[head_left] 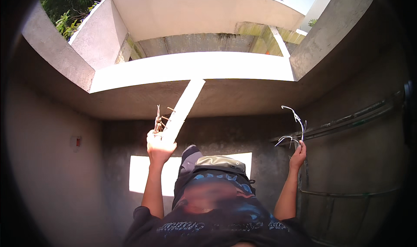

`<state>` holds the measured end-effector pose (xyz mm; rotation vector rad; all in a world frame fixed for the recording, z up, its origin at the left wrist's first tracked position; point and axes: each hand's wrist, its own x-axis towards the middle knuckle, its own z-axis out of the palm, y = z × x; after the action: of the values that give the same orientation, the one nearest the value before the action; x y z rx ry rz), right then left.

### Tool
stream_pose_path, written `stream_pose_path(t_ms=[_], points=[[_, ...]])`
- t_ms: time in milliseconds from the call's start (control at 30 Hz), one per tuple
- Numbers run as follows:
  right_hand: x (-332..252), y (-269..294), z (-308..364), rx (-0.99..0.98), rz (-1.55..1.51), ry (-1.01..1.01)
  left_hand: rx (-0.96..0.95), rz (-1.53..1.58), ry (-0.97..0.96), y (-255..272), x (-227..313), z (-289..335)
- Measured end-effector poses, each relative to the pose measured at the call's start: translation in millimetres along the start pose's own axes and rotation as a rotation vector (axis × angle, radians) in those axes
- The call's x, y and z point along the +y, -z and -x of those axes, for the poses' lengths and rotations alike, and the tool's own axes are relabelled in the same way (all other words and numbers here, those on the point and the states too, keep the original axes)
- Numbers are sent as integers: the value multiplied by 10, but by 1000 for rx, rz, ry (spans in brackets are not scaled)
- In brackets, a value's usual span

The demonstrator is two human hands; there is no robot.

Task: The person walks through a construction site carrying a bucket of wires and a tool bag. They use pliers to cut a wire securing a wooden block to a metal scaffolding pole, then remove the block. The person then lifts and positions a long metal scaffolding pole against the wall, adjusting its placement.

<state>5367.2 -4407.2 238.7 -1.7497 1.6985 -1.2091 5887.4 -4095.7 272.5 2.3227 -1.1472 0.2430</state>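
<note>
Dark printed shirt (217,208) fills the bottom of the view I'm watching. Ahead, the left hand (160,147) has its grip closed around thin brown pieces (158,122); a glaring pale strip (186,110) slants up from that hand, though I can't tell how firmly it's held. Well apart, the right hand (298,155) pinches thin, pale, bent wires (301,127), raised near the dark rails (347,123).

No text, number or sign reading legibly. Black T-shirt (226,219) bearing pale, letter-like marks (180,226), running in broken row across chest, sitting nearer collar than blue-and-reddish print (215,197); marks appearing too blurred for making out any character.
</note>
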Motion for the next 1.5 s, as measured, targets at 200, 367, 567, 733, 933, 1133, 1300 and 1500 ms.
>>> stream_pose_path(t_ms=[200,367,567,733,933,1133,1300,1500], points=[[-1120,-323,-552,251,-260,-125,-110,50,17,-205,98,-1833],[-1621,-585,-812,570,328,207,-365,-18,-34,-742,-108,-3148],[-2839,-1587,-1321,397,491,55,-553,-70,-183,-1115,-440,-3881],[-3964,-3076,-1906,24,487,292,-622,-74,-258,-1306,-627,-4080],[-4587,-4013,-1673,-383,256,446,-736,-16,-205,-1260,-708,-4071],[-3472,-4513,-1109,-563,0,-172,-799,148,-119,-1273,-698,-4178],[-3147,-4397,-1071,-467,-500,-634,-1009,377,-54,-1274,-283,-4210],[-3051,-4220,-1037,-351,-852,-748,-1040,570,-204,-1490,-90,-4294]])
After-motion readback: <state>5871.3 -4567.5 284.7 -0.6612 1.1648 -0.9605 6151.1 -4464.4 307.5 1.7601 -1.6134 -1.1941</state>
